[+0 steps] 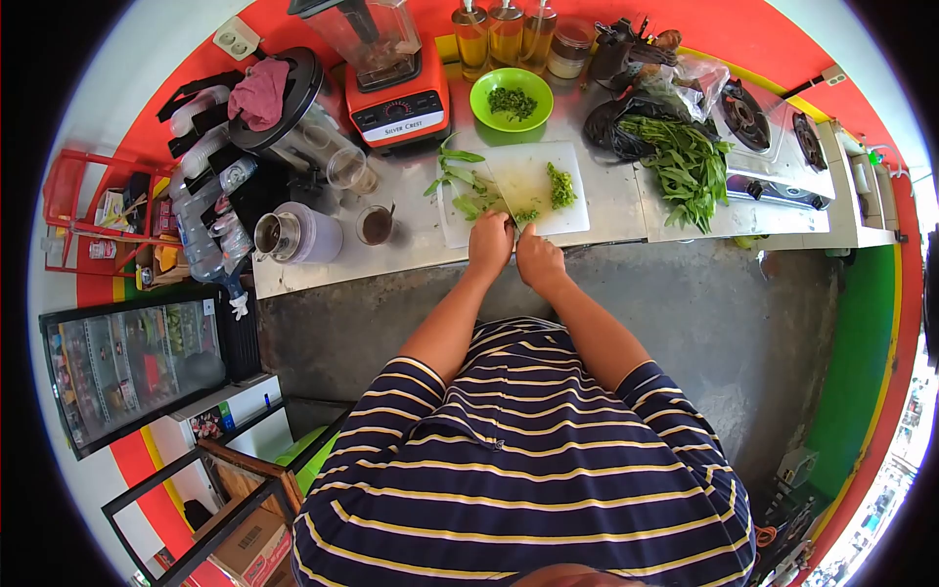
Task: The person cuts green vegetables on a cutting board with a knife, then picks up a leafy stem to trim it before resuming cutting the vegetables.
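My right hand (538, 258) is closed round the handle of a knife (504, 196), whose blade points away and to the left over a white cutting board (457, 227). Beside it, my left hand (491, 241) is closed at the near end of some leafy greens (471, 207), close against the blade. The fingertips of that hand are partly hidden. Chopped greens (528, 213) lie just right of the blade, and a larger chopped pile (561, 186) sits farther right on the board. Behind the board stands a green bowl (480, 98) with chopped greens inside.
Leafy stems (685, 176) spill from a black plastic bag (611, 132) on the right, beside a gas stove (773, 161). A red blender (396, 103) stands back left. Nearer are a glass of dark liquid (375, 225) and a lilac flask (318, 235). Oil bottles (506, 39) line the wall.
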`<state>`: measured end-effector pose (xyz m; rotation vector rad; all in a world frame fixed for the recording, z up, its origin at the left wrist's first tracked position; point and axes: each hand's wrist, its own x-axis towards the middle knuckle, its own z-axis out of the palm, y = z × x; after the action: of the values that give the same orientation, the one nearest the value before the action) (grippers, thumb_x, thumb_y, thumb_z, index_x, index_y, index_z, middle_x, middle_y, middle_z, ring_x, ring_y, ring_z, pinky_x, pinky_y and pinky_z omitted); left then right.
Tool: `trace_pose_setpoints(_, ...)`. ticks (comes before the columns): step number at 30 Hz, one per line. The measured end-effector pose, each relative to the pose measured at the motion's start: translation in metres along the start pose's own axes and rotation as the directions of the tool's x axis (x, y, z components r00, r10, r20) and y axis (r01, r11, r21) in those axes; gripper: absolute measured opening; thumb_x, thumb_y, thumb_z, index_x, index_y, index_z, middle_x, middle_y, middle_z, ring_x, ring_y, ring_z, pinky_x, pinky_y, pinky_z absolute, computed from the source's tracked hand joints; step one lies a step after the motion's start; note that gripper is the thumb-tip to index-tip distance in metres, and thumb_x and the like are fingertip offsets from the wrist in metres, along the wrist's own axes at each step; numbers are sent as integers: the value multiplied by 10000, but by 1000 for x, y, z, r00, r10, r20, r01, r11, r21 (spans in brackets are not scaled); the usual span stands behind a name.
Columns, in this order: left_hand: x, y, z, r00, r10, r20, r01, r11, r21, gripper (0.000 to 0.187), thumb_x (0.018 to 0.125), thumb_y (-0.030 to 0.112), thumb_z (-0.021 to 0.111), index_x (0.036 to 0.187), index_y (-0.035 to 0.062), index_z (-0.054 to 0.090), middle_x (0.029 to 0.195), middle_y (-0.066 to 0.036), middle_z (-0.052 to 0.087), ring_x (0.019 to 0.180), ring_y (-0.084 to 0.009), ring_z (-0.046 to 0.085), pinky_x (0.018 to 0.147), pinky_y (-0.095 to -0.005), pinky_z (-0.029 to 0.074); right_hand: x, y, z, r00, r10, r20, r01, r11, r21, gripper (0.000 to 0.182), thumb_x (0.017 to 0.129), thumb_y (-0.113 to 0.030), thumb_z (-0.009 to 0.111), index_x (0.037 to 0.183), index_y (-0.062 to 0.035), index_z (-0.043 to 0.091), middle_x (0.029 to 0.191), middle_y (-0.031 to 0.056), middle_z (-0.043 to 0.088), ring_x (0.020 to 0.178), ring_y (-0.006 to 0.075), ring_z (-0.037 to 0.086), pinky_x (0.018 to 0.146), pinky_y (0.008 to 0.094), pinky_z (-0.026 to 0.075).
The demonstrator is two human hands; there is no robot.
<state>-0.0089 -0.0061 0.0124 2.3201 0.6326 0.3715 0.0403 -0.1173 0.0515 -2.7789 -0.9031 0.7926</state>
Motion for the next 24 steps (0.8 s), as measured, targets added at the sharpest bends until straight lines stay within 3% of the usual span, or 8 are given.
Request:
trace_pose_setpoints(7,-4,-3,4,996,53,-74,-57,997,-46,111,837,89,640,841,1,708,873,-213,670,854,-434,648,772,-510,520,-3,0,0,998,25,64,-25,1000,-1,236,974,-110,533,1161,20,470,1078,267,721,1031,405,720,894,475,579)
trace_pose_setpoints(9,-4,-1,2,995,46,-87,-49,998,-33,116,838,89,637,844,1,713,872,-214,672,856,-433,649,776,-508,520,-2,1,6,1000,9,-1,-9,1000,-17,248,992,-163,535,1149,21,480,1028,235,741,971,367,744,834,446,601)
trace_pose_setpoints(13,-9,-1,-3,996,44,-72,-47,998,-52,149,843,75,617,885,-14,729,872,-215,674,874,-420,654,806,-495,528,11,5,4,999,-27,-35,27,1000,6,238,1002,-177,521,1142,12,483,1034,238,738,981,379,738,843,452,597)
trace_pose_setpoints(15,-11,-7,-3,993,52,-108,-60,996,-70,162,842,70,622,912,-14,742,864,-213,675,875,-417,656,807,-488,530,14,8,2,1000,28,-2,-28,993,112,318,1029,-276,538,1166,4,478,1083,280,711,1051,440,697,905,511,557)
trace_pose_setpoints(17,-15,-15,-2,994,50,-97,-62,991,-118,203,849,80,663,1002,-6,763,913,-199,706,841,-362,691,801,-429,550,15,13,0,999,37,-10,-35,993,113,351,1032,-311,537,1174,5,481,1089,280,708,1052,443,694,909,518,552)
trace_pose_setpoints(19,-17,-15,-5,997,18,-71,-30,986,-165,214,839,59,662,1017,-17,752,910,-197,696,846,-362,685,801,-428,550,18,20,2,999,49,-11,-48,992,116,385,1036,-347,536,1181,6,484,1094,281,706,1053,447,690,912,524,548)
trace_pose_setpoints(24,-15,-17,-9,1000,2,-23,-7,973,-232,237,829,40,661,1040,-40,734,912,-184,685,839,-340,684,803,-416,552,22,41,-19,984,96,-151,-69,982,177,389,1012,-334,572,1180,14,527,1083,297,698,1037,465,680,895,536,542)
